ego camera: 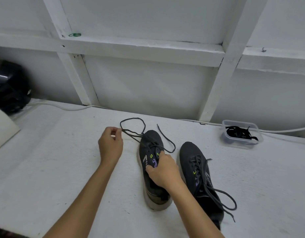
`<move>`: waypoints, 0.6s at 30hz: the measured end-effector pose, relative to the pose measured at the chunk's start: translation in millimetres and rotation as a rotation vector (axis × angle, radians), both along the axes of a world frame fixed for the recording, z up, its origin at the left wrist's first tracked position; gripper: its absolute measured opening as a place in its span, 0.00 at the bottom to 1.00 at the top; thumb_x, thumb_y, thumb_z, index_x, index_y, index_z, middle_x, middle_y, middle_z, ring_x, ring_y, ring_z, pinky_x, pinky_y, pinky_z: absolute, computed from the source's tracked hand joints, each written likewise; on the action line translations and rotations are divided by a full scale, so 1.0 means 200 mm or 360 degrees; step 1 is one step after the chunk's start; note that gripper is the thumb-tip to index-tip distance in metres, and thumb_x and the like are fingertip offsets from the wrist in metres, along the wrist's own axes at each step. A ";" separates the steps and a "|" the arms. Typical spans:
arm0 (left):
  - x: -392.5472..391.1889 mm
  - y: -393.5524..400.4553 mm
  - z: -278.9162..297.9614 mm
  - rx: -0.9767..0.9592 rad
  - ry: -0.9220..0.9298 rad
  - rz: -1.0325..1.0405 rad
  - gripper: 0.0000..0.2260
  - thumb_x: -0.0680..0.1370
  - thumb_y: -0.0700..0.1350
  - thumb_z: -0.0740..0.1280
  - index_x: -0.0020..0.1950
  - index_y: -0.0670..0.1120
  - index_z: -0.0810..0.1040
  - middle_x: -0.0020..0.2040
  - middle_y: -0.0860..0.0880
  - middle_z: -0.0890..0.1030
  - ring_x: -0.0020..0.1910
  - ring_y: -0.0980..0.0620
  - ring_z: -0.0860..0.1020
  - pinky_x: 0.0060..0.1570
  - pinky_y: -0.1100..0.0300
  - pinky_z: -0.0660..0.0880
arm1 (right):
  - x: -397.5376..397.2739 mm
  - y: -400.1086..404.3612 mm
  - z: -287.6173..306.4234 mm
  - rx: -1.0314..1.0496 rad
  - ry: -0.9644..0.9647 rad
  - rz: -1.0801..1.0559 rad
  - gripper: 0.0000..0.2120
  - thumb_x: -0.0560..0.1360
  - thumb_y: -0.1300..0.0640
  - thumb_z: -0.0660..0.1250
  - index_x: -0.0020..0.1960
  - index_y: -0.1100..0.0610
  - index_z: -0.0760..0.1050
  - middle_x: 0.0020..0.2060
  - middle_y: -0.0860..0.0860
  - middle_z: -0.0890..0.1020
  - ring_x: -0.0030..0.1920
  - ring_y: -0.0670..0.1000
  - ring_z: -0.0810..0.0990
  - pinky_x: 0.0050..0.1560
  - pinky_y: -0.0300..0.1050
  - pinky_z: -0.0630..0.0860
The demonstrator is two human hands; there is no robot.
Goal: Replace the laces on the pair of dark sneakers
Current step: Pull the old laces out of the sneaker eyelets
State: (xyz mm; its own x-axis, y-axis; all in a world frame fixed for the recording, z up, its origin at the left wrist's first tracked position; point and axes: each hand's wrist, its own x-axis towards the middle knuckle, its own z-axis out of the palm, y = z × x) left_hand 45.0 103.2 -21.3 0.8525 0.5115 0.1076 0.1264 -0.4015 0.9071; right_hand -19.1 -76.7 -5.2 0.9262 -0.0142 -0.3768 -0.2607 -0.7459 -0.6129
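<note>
Two dark sneakers stand side by side on the white table, toes pointing away from me. The left sneaker (pixel 151 140) is partly unlaced; its grey lace (pixel 131 133) loops out over the table beyond the toe. My left hand (pixel 110 145) pinches that lace to the left of the toe. My right hand (pixel 163 170) grips the left sneaker over its tongue and eyelets. The right sneaker (pixel 193 155) is still laced, with loose lace ends (pixel 223 200) trailing toward me.
A clear plastic tub (pixel 254 134) holding black laces sits at the back right. A white cable (pixel 62 107) runs along the wall. A black object (pixel 9 86) and a pale board (pixel 2 127) lie at the far left.
</note>
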 end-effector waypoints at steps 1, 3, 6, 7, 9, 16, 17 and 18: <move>-0.01 0.01 -0.01 -0.0031 0.0131 -0.0017 0.09 0.81 0.52 0.67 0.52 0.47 0.76 0.47 0.50 0.82 0.43 0.49 0.83 0.44 0.54 0.78 | 0.00 0.00 0.00 -0.0004 -0.0001 0.0004 0.33 0.78 0.46 0.68 0.76 0.60 0.61 0.69 0.56 0.71 0.66 0.59 0.74 0.66 0.53 0.74; -0.04 0.01 -0.03 -0.0046 0.0410 -0.0200 0.16 0.78 0.60 0.68 0.50 0.47 0.78 0.44 0.51 0.83 0.43 0.50 0.83 0.44 0.55 0.78 | 0.00 0.00 -0.01 -0.0005 -0.0004 0.0008 0.34 0.78 0.46 0.68 0.77 0.60 0.61 0.69 0.56 0.71 0.67 0.59 0.74 0.66 0.53 0.74; -0.10 -0.06 -0.07 -0.0025 0.0522 -0.0620 0.14 0.75 0.62 0.70 0.44 0.52 0.83 0.40 0.55 0.84 0.41 0.58 0.81 0.41 0.64 0.75 | 0.00 0.00 -0.01 -0.0012 -0.0019 0.0010 0.34 0.77 0.46 0.68 0.77 0.60 0.61 0.69 0.55 0.72 0.66 0.59 0.74 0.65 0.53 0.75; -0.11 -0.09 -0.08 -0.0001 0.0471 -0.0690 0.11 0.75 0.61 0.72 0.44 0.54 0.84 0.40 0.57 0.84 0.40 0.61 0.80 0.40 0.69 0.73 | 0.00 0.00 -0.01 -0.0019 -0.0025 0.0011 0.34 0.77 0.46 0.68 0.77 0.60 0.61 0.68 0.55 0.72 0.66 0.58 0.75 0.65 0.53 0.75; -0.11 -0.14 -0.08 0.0007 0.0341 -0.0711 0.06 0.73 0.56 0.75 0.47 0.57 0.85 0.42 0.58 0.83 0.41 0.63 0.79 0.40 0.74 0.71 | 0.00 0.00 -0.01 -0.0036 -0.0032 0.0017 0.34 0.77 0.46 0.68 0.76 0.60 0.61 0.67 0.55 0.72 0.65 0.58 0.75 0.64 0.52 0.75; -0.04 -0.13 -0.04 0.0058 0.0032 -0.0422 0.03 0.80 0.46 0.69 0.46 0.52 0.80 0.43 0.56 0.82 0.41 0.65 0.79 0.38 0.72 0.70 | 0.00 0.00 0.00 -0.0008 -0.0030 0.0017 0.26 0.78 0.47 0.68 0.69 0.59 0.67 0.63 0.55 0.74 0.62 0.58 0.76 0.63 0.53 0.76; -0.03 -0.11 -0.04 -0.0056 0.0016 -0.0242 0.05 0.81 0.48 0.68 0.45 0.53 0.79 0.42 0.55 0.82 0.40 0.65 0.79 0.36 0.70 0.70 | 0.00 0.00 0.00 -0.0008 -0.0029 0.0019 0.25 0.78 0.47 0.68 0.69 0.59 0.67 0.63 0.55 0.74 0.62 0.58 0.76 0.62 0.53 0.76; -0.02 -0.08 -0.03 -0.0163 0.0015 -0.0075 0.06 0.81 0.49 0.67 0.44 0.53 0.78 0.42 0.54 0.82 0.39 0.64 0.80 0.35 0.67 0.70 | 0.00 0.00 0.00 -0.0010 -0.0029 0.0020 0.24 0.78 0.48 0.68 0.68 0.59 0.67 0.62 0.55 0.74 0.61 0.59 0.76 0.62 0.53 0.76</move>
State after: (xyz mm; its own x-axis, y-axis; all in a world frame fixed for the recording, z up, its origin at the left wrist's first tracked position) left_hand 40.1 86.8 -28.1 0.8767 0.4785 0.0486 0.1182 -0.3123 0.9426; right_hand -19.9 -77.0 -5.1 0.9331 -0.0050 -0.3596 -0.2401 -0.7530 -0.6126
